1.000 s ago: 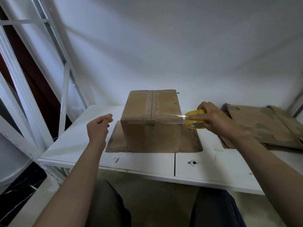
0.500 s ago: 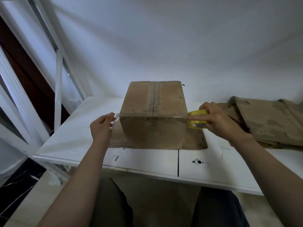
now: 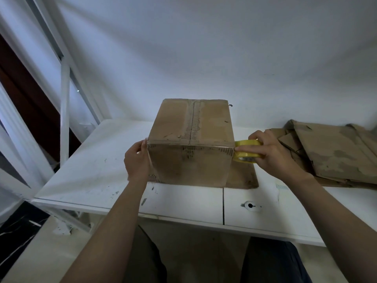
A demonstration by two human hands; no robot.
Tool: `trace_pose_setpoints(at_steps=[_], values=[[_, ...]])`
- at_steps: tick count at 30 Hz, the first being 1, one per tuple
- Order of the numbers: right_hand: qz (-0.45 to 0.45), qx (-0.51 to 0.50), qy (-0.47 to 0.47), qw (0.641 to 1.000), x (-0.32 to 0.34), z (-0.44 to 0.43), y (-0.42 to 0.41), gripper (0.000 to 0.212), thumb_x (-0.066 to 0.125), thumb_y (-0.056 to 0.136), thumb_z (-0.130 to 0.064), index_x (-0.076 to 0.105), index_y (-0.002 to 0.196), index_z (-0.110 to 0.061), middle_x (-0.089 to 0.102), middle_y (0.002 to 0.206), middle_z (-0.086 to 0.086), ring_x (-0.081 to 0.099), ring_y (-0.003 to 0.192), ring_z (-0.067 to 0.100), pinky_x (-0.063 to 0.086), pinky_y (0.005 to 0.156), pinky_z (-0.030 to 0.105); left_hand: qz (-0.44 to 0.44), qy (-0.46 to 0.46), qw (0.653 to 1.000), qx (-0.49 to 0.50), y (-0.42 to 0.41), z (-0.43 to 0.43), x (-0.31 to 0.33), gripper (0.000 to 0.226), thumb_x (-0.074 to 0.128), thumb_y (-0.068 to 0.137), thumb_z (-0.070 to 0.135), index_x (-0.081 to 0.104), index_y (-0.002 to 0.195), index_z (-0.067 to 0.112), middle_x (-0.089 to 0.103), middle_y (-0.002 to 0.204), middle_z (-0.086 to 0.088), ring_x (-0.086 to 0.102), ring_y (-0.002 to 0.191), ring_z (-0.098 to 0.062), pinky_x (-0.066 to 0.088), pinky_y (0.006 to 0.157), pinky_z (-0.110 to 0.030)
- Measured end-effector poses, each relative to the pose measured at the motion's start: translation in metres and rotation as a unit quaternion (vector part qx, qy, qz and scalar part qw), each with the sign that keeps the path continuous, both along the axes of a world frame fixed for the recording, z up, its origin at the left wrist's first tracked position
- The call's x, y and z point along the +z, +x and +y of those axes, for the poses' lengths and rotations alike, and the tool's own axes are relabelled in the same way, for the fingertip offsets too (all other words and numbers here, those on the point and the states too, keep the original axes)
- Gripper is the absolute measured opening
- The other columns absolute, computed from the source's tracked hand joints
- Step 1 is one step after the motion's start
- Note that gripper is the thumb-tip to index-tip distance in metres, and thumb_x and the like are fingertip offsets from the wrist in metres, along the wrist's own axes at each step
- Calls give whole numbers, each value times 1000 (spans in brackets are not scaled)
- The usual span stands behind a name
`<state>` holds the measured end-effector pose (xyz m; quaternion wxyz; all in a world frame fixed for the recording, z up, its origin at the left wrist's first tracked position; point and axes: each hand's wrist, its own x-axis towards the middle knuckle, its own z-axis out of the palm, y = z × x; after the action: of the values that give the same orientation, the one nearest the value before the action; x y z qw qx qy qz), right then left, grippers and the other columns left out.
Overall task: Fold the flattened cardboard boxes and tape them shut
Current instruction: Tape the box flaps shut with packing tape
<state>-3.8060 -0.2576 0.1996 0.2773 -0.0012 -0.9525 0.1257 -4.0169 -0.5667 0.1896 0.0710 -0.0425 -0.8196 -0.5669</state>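
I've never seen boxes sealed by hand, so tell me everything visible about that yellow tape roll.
The yellow tape roll is a ring tilted against the upper right front corner of the cardboard box. The right hand grips it with curled fingers. A clear strip runs from it along the box's front top edge to the left hand, holding its end.

Brown box (image 3: 189, 144) stands folded upright, yellow tape roll (image 3: 247, 151) at its right corner.

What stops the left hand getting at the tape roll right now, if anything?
Probably no direct reach: the box stands between the left hand, at its left edge, and the tape roll, which the right hand grips at the box's right corner.
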Motion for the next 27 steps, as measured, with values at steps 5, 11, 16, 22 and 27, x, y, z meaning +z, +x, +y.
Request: trace_pose_setpoints(at_steps=[5, 11, 16, 22, 27], values=[[5, 0, 4, 1000, 0, 1, -1, 63, 84, 74, 6, 73, 115, -41, 50, 107, -6, 36, 88, 16, 41, 76, 33, -147, -53, 985, -77, -24, -7, -12, 63, 38, 99, 63, 34, 154, 33, 39, 158, -6, 41, 140, -37, 29, 115, -63], [8, 5, 9, 1000, 1, 1, -2, 65, 84, 72, 7, 73, 116, -40, 53, 107, -2, 34, 88, 15, 46, 74, 39, 67, -117, 991, 20, -10, 2, 30, 42, 39, 107, 36, 48, 144, 19, 49, 149, -5, 46, 136, -25, 35, 113, -44], [19, 13, 7, 1000, 3, 0, -1, 60, 83, 74, 5, 74, 115, -38, 53, 104, -1, 31, 87, 13, 44, 72, 36, 284, -248, 866, -327, 60, 65, 54, 58, 31, 104, 41, 34, 153, 10, 30, 162, -7, 19, 151, -22, 12, 123, -41], [32, 38, 40, 998, 6, 1, 0, 27, 81, 80, -3, 75, 100, -20, 58, 97, 1, 31, 81, 13, 25, 69, 23, 273, -389, 747, -466, 99, 150, 55, 97, 7, 89, 73, 9, 159, 7, -1, 168, -7, -6, 154, -15, -3, 125, -42], [41, 45, 43, 997, -4, 8, -3, 18, 83, 79, -5, 72, 92, -10, 54, 103, -3, 32, 83, 12, 23, 70, 18, 248, -465, 722, -448, 84, 174, 49, 88, 14, 96, 71, -3, 160, 14, -8, 168, -4, -10, 154, -13, -6, 123, -50]])
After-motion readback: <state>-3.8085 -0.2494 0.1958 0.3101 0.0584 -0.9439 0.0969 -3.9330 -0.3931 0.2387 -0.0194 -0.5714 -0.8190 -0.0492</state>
